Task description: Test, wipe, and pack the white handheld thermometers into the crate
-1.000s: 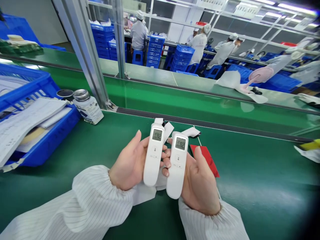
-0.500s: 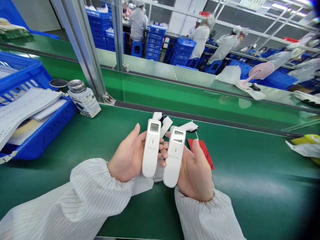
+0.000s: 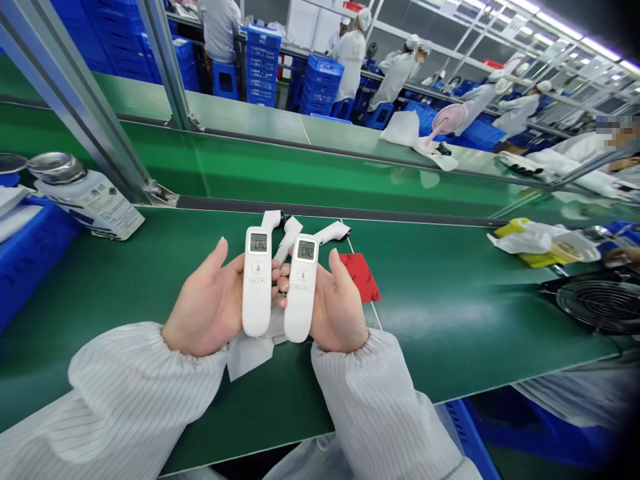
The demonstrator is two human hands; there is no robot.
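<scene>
My left hand point(image 3: 207, 308) cradles a white handheld infrared thermometer point(image 3: 257, 283), its lit LCD facing up. My right hand point(image 3: 340, 313) holds a matching thermometer point(image 3: 301, 288) the same way, and the two stand side by side, nearly touching. Fingers of my right hand show between them. Just beyond lie several white strips point(image 3: 289, 237) with dark ends, partly hidden by the thermometers. A red pad point(image 3: 360, 277) lies next to my right hand. A white sheet point(image 3: 249, 353) lies under the thermometers' lower ends.
The hands are over a green bench point(image 3: 425, 320). On it stand a labelled bottle with a metal cap point(image 3: 90, 203), a blue crate point(image 3: 30, 257), a white-and-yellow bag point(image 3: 543, 243) and a round fan grille point(image 3: 600, 303). Co-workers point(image 3: 395, 79) sit beyond a metal post point(image 3: 85, 100).
The view has swung right, so the bottle and blue crate shifted left and the fan grille appeared. Both hands keep their thermometers, now held more level, with both displays readable.
</scene>
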